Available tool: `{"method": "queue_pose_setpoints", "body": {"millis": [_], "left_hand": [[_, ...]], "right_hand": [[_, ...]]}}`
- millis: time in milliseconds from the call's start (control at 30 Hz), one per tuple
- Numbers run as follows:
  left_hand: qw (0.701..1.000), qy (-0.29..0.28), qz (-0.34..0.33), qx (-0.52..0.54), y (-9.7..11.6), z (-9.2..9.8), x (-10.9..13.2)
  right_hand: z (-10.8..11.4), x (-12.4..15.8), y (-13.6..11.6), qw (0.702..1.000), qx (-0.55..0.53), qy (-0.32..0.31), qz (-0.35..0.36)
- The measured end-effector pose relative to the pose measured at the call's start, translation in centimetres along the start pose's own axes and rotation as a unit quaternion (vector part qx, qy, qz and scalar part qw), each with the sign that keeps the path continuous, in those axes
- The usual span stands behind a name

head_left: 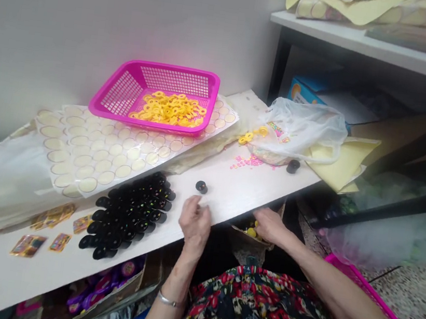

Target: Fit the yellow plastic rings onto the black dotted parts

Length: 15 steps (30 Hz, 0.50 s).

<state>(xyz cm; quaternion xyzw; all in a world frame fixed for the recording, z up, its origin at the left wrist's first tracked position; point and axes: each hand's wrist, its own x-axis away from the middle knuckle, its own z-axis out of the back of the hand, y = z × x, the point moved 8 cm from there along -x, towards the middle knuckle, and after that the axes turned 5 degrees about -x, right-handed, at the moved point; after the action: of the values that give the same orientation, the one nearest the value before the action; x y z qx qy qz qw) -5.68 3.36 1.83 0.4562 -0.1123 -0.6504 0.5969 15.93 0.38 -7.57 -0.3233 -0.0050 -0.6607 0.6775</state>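
Note:
My left hand (194, 224) hovers at the front edge of the white table with its fingers curled in; whatever they hold, if anything, is hidden. Just beyond those fingers a single small black cup (201, 187) stands on the tabletop, apart from the hand. Left of it many similar black cups (127, 216) stand packed in a cluster, with small colourful bits showing in several. Below the table edge, my right hand (270, 225) reaches into a cardboard box (253, 239) that holds small yellow pieces (251, 232). Its fingertips are out of sight inside.
A pink basket (151, 122) of yellow ring-shaped pieces (172, 109) rests on sheets of round stickers (99, 160). Pink bits (250, 162), a white plastic bag (299, 126) and another black cup (293, 166) lie to the right. Purple items (102, 286) fill a box below. A shelf (369, 44) overhangs the right.

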Motion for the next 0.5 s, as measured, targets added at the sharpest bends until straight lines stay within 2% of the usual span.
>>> {"method": "queue_pose_setpoints", "body": {"millis": [100, 233, 367, 500], "left_hand": [[0.996, 0.006, 0.080, -0.039, -2.6, -0.4, -1.8], [0.990, -0.037, 0.119, -0.061, -4.0, -2.7, -3.5], [0.987, -0.079, 0.129, -0.060, -4.4, -4.7, -4.6], [0.989, -0.117, 0.085, -0.033, -3.4, -6.7, -4.8]], "right_hand": [[-1.3, -2.1, -0.1, 0.998, 0.036, -0.035, -0.035], [-2.5, -4.1, -0.6, 0.994, 0.042, -0.089, -0.057], [-2.6, -4.1, -1.4, 0.989, 0.043, -0.137, -0.046], [-1.3, -2.0, -1.8, 0.989, 0.052, -0.139, -0.015]]}}
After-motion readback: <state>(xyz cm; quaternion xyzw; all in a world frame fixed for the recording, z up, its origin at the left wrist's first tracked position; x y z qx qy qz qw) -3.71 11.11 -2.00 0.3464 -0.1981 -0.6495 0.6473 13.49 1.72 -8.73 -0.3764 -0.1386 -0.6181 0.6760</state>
